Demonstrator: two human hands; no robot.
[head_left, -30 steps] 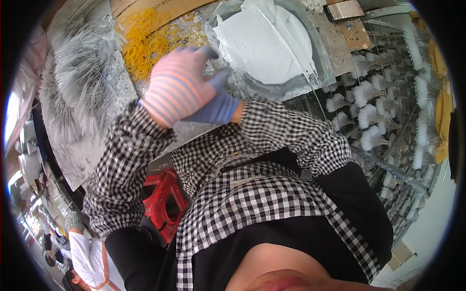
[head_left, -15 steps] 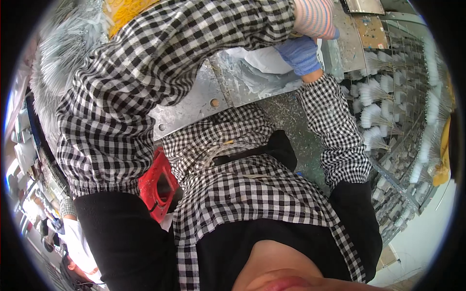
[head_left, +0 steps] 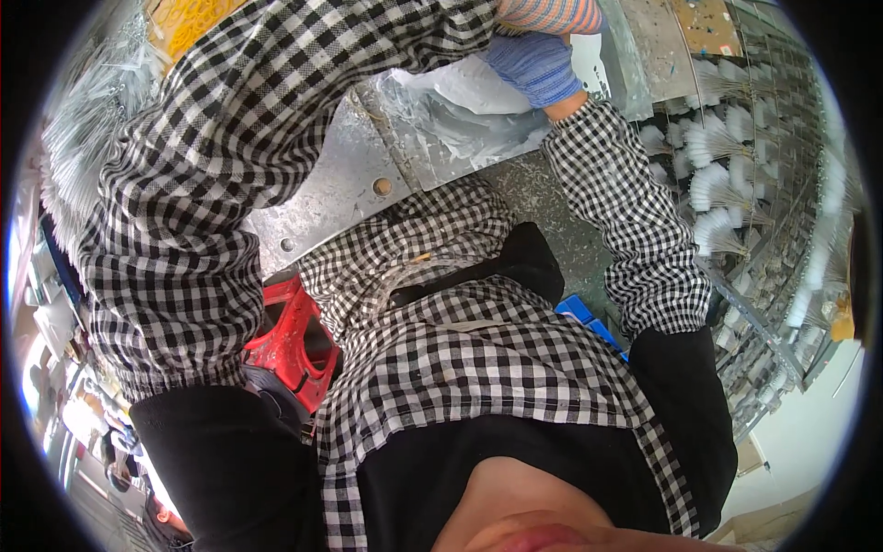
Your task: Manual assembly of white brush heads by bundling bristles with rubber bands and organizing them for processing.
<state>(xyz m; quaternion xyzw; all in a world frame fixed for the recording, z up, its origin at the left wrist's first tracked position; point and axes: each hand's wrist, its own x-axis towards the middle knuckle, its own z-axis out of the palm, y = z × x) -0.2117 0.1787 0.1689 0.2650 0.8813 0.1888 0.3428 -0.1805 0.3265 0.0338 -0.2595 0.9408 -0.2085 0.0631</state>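
My left hand [head_left: 556, 15], in an orange, grey and blue striped glove, reaches across to the top edge. My right hand [head_left: 533, 68], in a blue knitted glove, lies just below it, and the two overlap or touch. The fingers of both are hidden, so what they hold cannot be made out. Beside the right hand, a crumpled whitish sheet or mass [head_left: 469, 85] lies on a metal worktable [head_left: 326, 184] smeared with white paste. Black-and-white checked sleeves cover both forearms.
To the right, a rack [head_left: 750, 230] carries many white-tufted brushes. Clear bristle bundles [head_left: 97, 138] and yellow bands [head_left: 198, 23] sit at the upper left. A red plastic stool [head_left: 292, 336] and a blue object [head_left: 589, 322] flank my apron. Another person [head_left: 166, 520] is at the lower left.
Both gloved hands have shifted up and left in the picture, as has the worktable. More of the blue object beside my apron shows. The hands stay close together.
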